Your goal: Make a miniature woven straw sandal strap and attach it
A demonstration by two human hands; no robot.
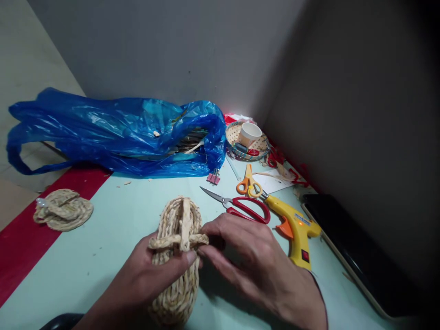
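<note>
A small woven straw sandal [178, 284] is held upright above the table, its coiled sole facing me. A braided strap crosses its upper part, and a flat strip [186, 220] runs down from the top over that strap. My left hand [144, 275] grips the sole from the left, thumb pressed on the front just below the crossing. On the other side, my right hand [247, 256] pinches the strap's right end with thumb and forefinger at the sole's edge. The fingers behind the sole are hidden.
Red-handled scissors [249, 209], orange scissors [248, 183] and a yellow glue gun [295, 224] lie at the right, beside a black tablet-like slab [357, 256]. Behind are a blue plastic bag [113, 133], a binder clip [213, 178] and a basket [233, 133] holding a cup [250, 134]. Another woven piece [68, 213] lies left.
</note>
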